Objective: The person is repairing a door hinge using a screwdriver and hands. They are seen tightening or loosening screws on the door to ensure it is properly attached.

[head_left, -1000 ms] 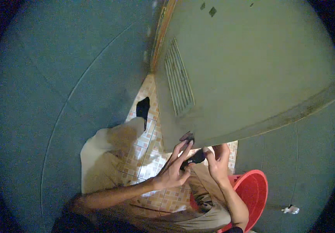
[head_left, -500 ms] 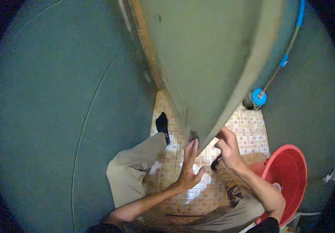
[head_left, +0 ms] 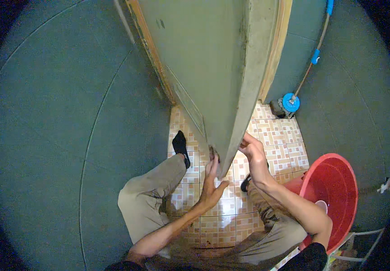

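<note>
A grey-green door [head_left: 199,67] stands between my hands, its narrow edge [head_left: 251,72] turned partly toward me. Near its bottom corner the face has a dark, worn spot [head_left: 213,152]. My left hand [head_left: 211,189] is open, with its fingers stretched up against that spot and its thumb held apart. On the other side of the door edge is my right hand [head_left: 254,156], fingers bent and drawn together. Its fingertips are partly hidden at the edge, so whatever they pinch cannot be made out.
Yellowish wooden door frame [head_left: 274,49] flanks the door. A red tub [head_left: 330,198] with a white cup [head_left: 321,206] stands at my right. Farther back a long-handled brush with a blue round head [head_left: 290,102] leans on the dark green wall [head_left: 339,113]. Patterned tiles [head_left: 274,153] cover the floor.
The door has shifted left in view, and more of its edge and the right-hand frame now shows. Both hands moved slightly up and left with it, the left still at the worn spot.
</note>
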Demonstrator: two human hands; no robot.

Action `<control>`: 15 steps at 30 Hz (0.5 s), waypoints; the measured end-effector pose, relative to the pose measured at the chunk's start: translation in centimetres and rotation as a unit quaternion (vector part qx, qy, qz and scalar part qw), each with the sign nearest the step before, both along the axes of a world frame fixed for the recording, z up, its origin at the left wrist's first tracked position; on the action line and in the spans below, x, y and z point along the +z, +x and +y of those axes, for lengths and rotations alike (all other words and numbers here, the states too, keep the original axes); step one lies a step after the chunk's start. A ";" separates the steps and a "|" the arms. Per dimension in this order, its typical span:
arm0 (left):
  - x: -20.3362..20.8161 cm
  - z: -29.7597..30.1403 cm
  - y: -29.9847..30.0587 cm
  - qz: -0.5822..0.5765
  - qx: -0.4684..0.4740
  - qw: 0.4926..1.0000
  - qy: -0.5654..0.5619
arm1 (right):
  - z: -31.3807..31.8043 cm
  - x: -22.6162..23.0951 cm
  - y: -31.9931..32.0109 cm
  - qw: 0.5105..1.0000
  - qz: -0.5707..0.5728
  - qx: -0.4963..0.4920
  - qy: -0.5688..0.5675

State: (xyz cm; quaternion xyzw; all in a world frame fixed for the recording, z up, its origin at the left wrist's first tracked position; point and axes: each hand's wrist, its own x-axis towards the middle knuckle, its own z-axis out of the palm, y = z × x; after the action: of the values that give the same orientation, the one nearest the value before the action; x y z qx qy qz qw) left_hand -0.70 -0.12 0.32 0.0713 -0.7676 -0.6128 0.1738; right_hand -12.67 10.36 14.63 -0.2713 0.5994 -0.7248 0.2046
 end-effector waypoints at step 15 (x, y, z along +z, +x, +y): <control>3.4 0.1 -0.7 0.076 -0.052 0.993 -0.073 | 0.4 -1.1 -0.9 0.998 0.041 -0.048 0.017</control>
State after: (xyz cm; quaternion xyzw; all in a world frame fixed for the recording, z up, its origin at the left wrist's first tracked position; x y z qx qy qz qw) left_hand -1.44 -0.03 3.68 -0.0283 -0.7978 -0.5666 0.2041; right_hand -13.59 10.75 13.57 -0.2682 0.6321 -0.7115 0.1492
